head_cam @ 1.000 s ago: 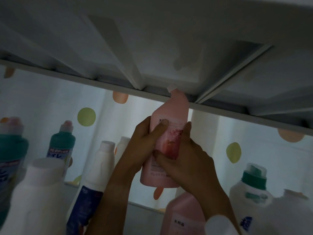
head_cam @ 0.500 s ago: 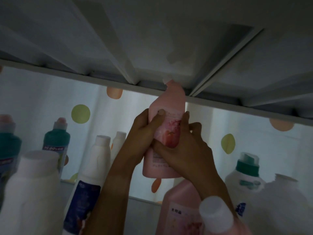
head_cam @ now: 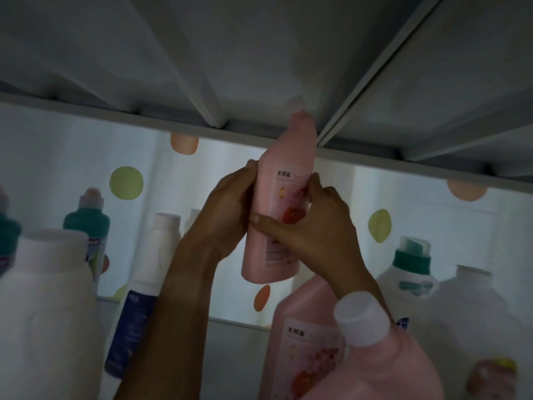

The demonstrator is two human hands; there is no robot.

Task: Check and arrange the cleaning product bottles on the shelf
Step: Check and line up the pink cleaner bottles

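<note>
Both hands held the pink bottle (head_cam: 284, 203) aloft, its white cap (head_cam: 294, 103) close under the shelf above (head_cam: 259, 67). The left hand (head_cam: 230, 209) curled round the bottle's left side; the right hand (head_cam: 314, 226) pinched the label face between thumb and fingers. The body looked like smooth, stiff plastic, probably slippery and, if full, fairly heavy, so a wrap round the mid-body seemed the surest hold, not the narrow neck. Other bottles stood below, among them a second pink bottle (head_cam: 305, 342) in the foreground.
</note>
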